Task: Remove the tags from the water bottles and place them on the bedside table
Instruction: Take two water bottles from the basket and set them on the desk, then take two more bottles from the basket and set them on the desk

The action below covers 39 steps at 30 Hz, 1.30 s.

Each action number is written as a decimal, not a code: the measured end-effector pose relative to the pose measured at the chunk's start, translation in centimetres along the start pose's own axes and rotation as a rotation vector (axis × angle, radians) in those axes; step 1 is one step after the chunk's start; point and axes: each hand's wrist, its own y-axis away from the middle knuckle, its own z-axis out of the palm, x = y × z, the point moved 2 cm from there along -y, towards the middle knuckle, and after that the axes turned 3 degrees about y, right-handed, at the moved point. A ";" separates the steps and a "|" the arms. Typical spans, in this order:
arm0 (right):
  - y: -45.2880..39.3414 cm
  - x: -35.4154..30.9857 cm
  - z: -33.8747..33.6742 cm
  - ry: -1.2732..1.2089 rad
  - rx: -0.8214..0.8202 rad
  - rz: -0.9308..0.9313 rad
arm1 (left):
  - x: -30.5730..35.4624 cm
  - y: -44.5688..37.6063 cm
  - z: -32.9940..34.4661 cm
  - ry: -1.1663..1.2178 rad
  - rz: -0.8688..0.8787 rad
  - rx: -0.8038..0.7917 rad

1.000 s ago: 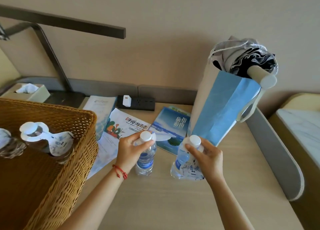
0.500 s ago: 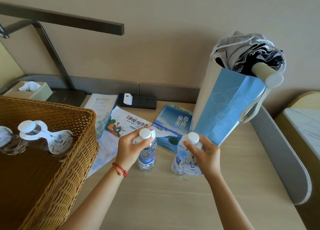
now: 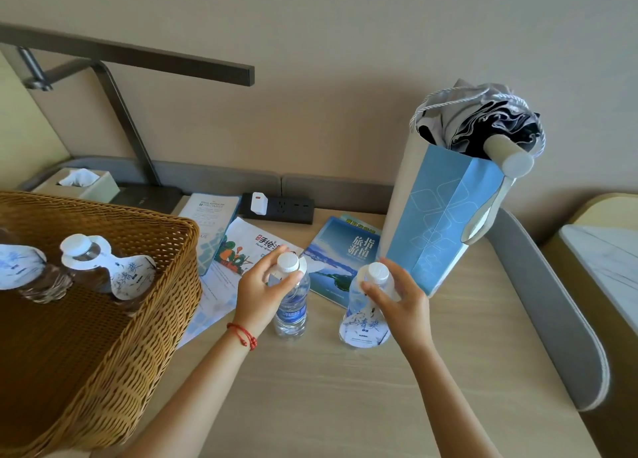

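On the worktop, two water bottles stood upright; the left hand gripped the left bottle at its neck, the right hand clasped the tagged bottle.

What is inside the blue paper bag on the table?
A folded umbrella stands in the blue paper bag, its pale handle sticking out. The bag walls hide anything below it.

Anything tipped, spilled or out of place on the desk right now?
No spills. Both water bottles on the desk stand upright: the left hand is at the neck of one bottle, the right hand at the tagged bottle. The only untidy bit: leaflets overlap askew beside the wicker basket.
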 end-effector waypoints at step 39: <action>14.4 -16.6 19.8 0.416 -0.334 -0.615 | 2.0 15.9 -32.3 -0.979 0.048 0.311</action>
